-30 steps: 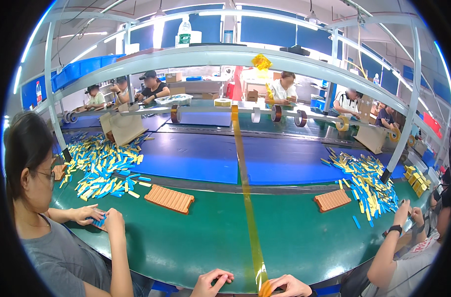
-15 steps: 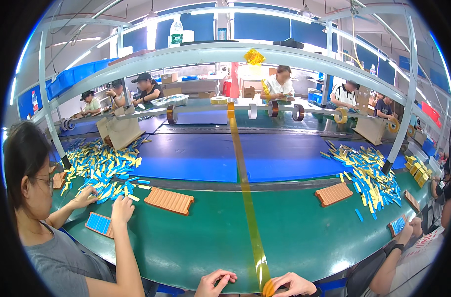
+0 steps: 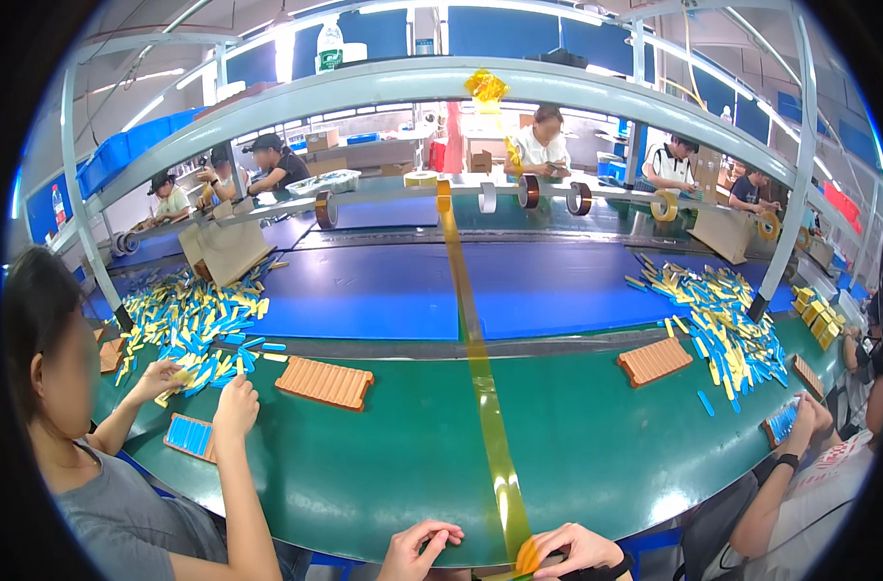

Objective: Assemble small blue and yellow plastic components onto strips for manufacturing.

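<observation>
A long strip of amber adhesive tape point(image 3: 490, 426) runs from a roll point(image 3: 444, 198) on the rail down to the near edge of the green table. My right hand point(image 3: 579, 548) pinches its lower end, and the fingertips look orange where the tape covers them. A thin greenish edge shows below those fingers, too cut off to name. To the left of the tape, my left hand point(image 3: 420, 548) hovers at the table edge with thumb and index finger apart, nothing visible between them.
Orange ribbed trays point(image 3: 323, 383) point(image 3: 654, 361) lie on the green table point(image 3: 393, 455). Heaps of blue and yellow strips point(image 3: 194, 324) point(image 3: 722, 324) rest at both sides. Co-workers sit left and right, hands at partly filled trays. More tape rolls point(image 3: 528, 192) hang on the rail.
The whole view has shifted slightly, so the rail and table sit higher in the picture. My right hand has turned a little, still on the tape; my left hand has barely moved.
</observation>
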Demonstrator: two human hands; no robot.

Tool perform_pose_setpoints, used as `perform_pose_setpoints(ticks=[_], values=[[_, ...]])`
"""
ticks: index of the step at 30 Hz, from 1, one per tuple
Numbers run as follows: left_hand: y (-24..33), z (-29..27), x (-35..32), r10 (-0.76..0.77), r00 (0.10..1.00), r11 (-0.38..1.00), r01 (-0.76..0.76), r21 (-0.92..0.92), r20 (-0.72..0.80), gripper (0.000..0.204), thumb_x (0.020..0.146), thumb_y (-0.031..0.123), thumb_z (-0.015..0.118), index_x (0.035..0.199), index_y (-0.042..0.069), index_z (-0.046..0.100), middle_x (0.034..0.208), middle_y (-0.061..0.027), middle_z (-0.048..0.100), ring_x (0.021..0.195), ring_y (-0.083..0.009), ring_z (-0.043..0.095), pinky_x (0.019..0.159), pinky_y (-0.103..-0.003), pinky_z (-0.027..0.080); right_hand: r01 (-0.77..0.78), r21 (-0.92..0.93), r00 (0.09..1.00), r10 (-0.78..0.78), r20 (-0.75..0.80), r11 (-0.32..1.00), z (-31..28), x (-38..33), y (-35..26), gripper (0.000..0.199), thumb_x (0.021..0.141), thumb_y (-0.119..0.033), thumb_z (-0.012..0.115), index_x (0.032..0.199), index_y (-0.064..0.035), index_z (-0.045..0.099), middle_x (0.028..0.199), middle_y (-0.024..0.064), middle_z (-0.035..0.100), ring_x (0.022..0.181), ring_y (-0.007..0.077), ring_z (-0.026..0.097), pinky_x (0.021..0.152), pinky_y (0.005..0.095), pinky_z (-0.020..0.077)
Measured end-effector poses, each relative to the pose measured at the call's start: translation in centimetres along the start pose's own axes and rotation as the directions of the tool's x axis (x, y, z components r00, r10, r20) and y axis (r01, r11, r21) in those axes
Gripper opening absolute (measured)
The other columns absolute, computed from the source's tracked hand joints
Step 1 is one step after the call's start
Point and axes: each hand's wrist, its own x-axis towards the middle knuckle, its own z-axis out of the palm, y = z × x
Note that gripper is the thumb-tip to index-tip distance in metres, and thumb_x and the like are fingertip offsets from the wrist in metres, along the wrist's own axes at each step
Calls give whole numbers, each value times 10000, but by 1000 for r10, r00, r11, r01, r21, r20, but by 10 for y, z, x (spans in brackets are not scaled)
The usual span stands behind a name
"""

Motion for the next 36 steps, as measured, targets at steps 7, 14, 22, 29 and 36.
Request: perform_pose_setpoints(ticks=[7, 14, 22, 29, 36], values=[[-2, -2, 4, -16, 1000, 1000, 16, -8, 15, 152, 852, 26, 450, 899, -61, 565, 851, -123, 614, 778, -148, 580, 670, -233, 446, -87, 14, 992, 86, 87, 996, -8, -5, 8, 94, 721, -9, 643, 799, 28, 606, 857, 99, 614, 860, 221, 547, 816, 308, 417], [-1, -2, 4, -6, 1000, 1000, 5, 22, 21, 152, 854, 27, 450, 893, -65, 563, 842, -123, 616, 772, -151, 580, 669, -237, 447, -73, 37, 993, 70, 91, 997, -8, -5, 10, 104, 716, -11, 649, 803, 29, 607, 854, 98, 616, 851, 226, 549, 814, 312, 418], [-4, -3, -6, 87, 991, 990, -74, -122, 104, 185, 800, -15, 503, 976, -72, 518, 873, -139, 606, 790, -188, 591, 716, -272, 466, -79, 2, 997, 79, 28, 997, 3, -4, 10, 108, 720, -12, 646, 818, 22, 616, 855, 90, 619, 864, 216, 555, 811, 301, 416], [16, 14, -39, -28, 970, 969, 86, -233, 242, 152, 774, -2, 569, 908, -30, 504, 1032, -108, 505, 928, -166, 518, 792, -267, 430, -189, 23, 972, 191, -134, 982, 45, 2, 10, 85, 751, -7, 625, 823, 35, 606, 856, 82, 600, 773, 139, 546, 699, 242, 431], [20, 13, -44, -282, 957, 908, 289, -303, 67, 79, 770, -34, 560, 814, 11, 512, 893, -57, 581, 809, -102, 537, 717, -216, 417, -130, -5, 914, 118, -389, 991, 64, -13, -8, 233, 775, -78, 611, 990, 0, 566, 876, 70, 589, 751, 125, 565, 645, 238, 466]])
